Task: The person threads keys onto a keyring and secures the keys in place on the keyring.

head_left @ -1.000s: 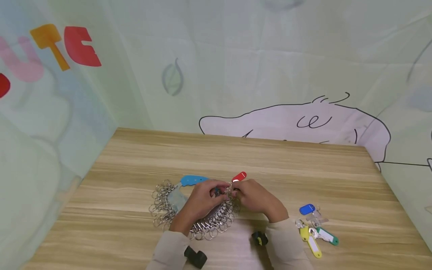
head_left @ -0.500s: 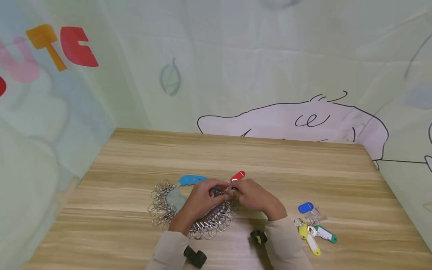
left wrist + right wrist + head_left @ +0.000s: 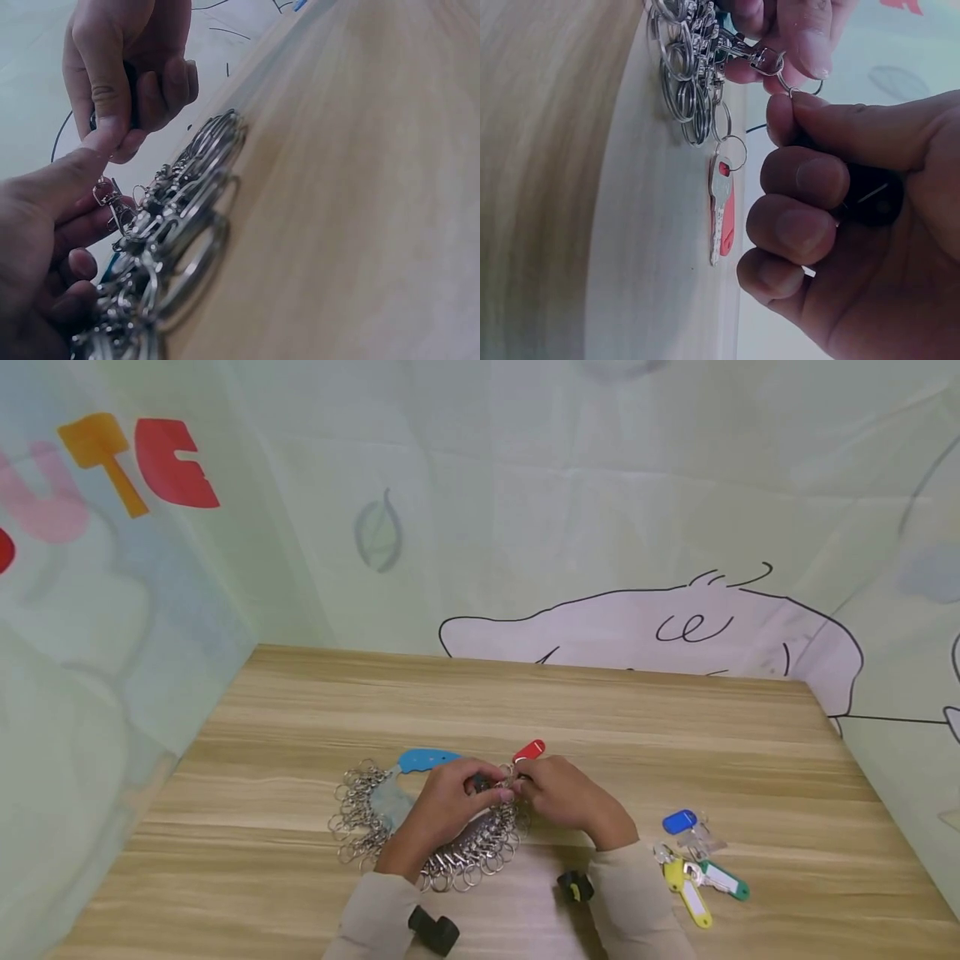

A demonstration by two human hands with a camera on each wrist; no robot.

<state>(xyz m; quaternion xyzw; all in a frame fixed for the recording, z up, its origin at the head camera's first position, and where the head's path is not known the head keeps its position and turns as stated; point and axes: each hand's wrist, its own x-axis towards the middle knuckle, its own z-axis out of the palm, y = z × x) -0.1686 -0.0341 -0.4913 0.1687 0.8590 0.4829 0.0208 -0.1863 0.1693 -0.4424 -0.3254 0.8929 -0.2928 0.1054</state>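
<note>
The left hand (image 3: 453,797) pinches a metal ring (image 3: 781,77). The right hand (image 3: 564,793) grips a black key tag (image 3: 876,198).

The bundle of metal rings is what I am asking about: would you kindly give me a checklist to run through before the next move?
1. Right grip on the black tag: ok, curled round it.
2. Left grip on the split ring: ok, pinching it.
3. Split ring hooked to the clasp: cannot tell, joint unclear.
4. Red tag linked to the bundle: cannot tell.
5. Blue tag, green tag and yellow tag attached: not ok, lying apart from the bundle.
</note>
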